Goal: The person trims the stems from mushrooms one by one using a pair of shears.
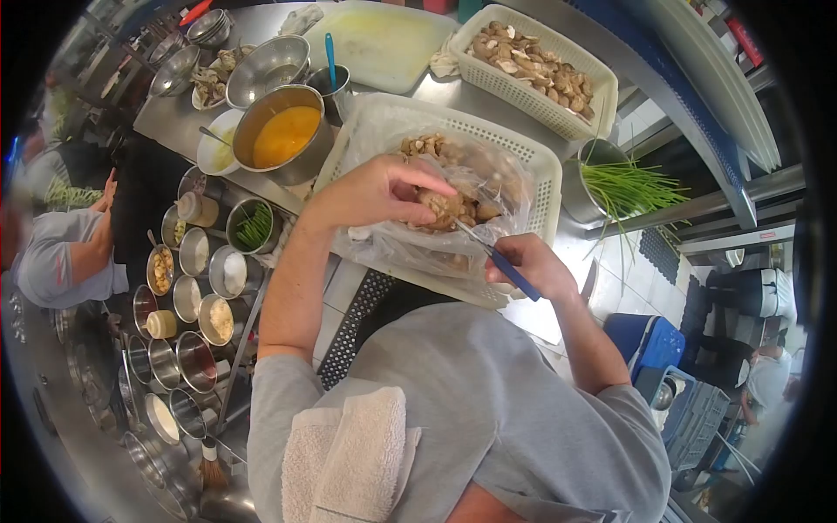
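Observation:
My left hand (384,192) is closed around a brown mushroom (443,207) above an open clear plastic bag (384,248). In my right hand (539,266) are blue-handled scissors (514,275), their metal tips touching or very near the mushroom's lower right side. The bag lies in a white perforated basket (545,174) and holds more brown mushrooms (488,166).
Beyond stand a second basket (602,96) of mushrooms, a cutting board (375,44) and a pot (309,152) of orange liquid. Green chives (632,187) stick out at right. Metal bowls and a person (70,253) are at left; other people are far right.

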The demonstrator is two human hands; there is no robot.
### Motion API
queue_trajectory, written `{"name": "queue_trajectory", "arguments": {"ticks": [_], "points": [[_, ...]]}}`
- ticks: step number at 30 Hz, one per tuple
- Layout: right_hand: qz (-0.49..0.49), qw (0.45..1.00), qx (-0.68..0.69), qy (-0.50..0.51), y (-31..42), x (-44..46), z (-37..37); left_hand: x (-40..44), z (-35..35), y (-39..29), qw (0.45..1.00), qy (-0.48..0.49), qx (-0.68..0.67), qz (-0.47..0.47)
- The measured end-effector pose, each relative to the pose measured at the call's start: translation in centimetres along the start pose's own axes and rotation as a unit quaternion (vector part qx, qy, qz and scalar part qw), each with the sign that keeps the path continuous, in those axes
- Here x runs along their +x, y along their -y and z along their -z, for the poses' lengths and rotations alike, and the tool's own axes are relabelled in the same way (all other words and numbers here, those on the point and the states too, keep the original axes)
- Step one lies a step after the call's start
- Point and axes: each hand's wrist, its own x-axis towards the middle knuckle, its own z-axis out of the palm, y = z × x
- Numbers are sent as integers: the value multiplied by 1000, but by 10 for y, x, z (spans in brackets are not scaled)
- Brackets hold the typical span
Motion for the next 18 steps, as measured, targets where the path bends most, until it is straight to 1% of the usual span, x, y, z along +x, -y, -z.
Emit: {"name": "queue_trajectory", "arguments": {"ticks": [3, 8, 11, 12, 14, 17, 18], "points": [[0, 1000, -15, -9, -4, 1, 1, -1, 5, 0, 998, 29, 59, 12], [-43, 999, -12, -17, 3, -1, 3, -3, 5, -4, 999, 1, -29, 18], [-52, 998, -23, -1, -3, -2, 8, -3, 7, 1, 995, -5, -101, 11], [-26, 1000, -3, 15, -12, -4, 10, -2, 8, 5, 992, -5, -127, 9], [28, 998, 36, 46, -31, -7, 11, -2, 11, 7, 991, -8, -132, 14], [66, 994, 37, 80, -32, -11, 11, 0, 10, 13, 986, 4, -166, 8], [76, 994, 28, 72, -32, -11, 10, 1, 9, 14, 983, 12, -181, 5]]}}
